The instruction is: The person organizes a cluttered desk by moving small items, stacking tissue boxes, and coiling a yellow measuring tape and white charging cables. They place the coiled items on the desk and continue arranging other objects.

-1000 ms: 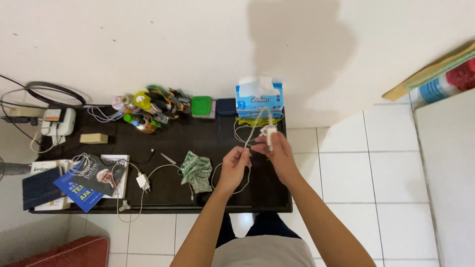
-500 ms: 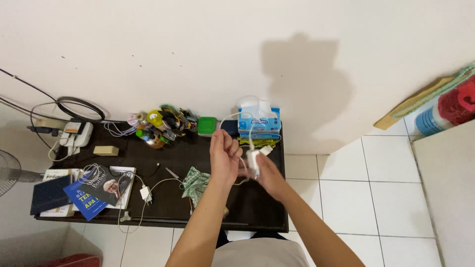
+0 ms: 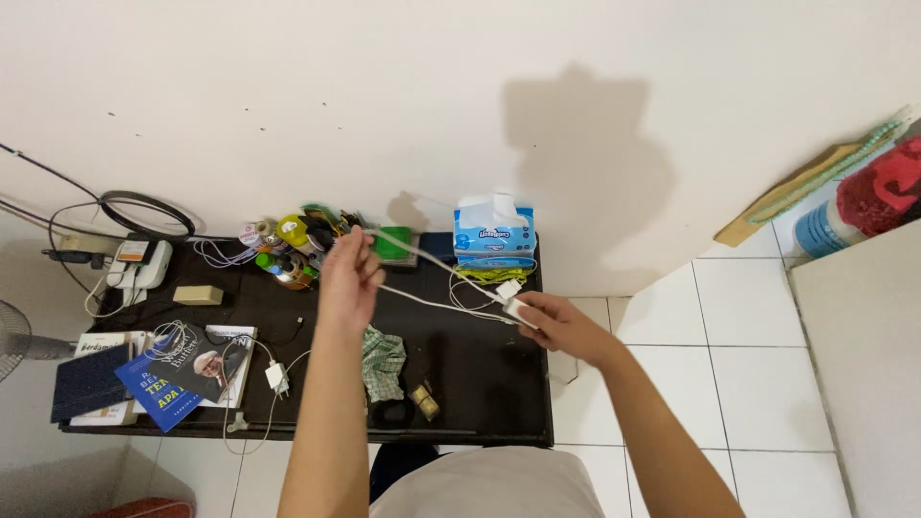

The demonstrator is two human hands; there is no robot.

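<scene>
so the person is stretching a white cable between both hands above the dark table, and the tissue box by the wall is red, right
Not quite. The head view shows the tissue box is blue and white, not red. The rest holds: the left hand and right hand stretch a white cable above the dark table.

The white charger cable (image 3: 422, 278) looks like smooth, slightly glossy plastic, as does the small white charger plug (image 3: 513, 309) at its end. The worktop (image 3: 460, 355) is dark with a smooth matt finish, and on it lies a green checked cloth (image 3: 384, 363), soft and crumpled. The blue tissue box (image 3: 494, 240) looks like glossy printed packaging with soft white paper at its top, and the floor tiles (image 3: 729, 364) are smooth, glossy white ceramic.
</scene>
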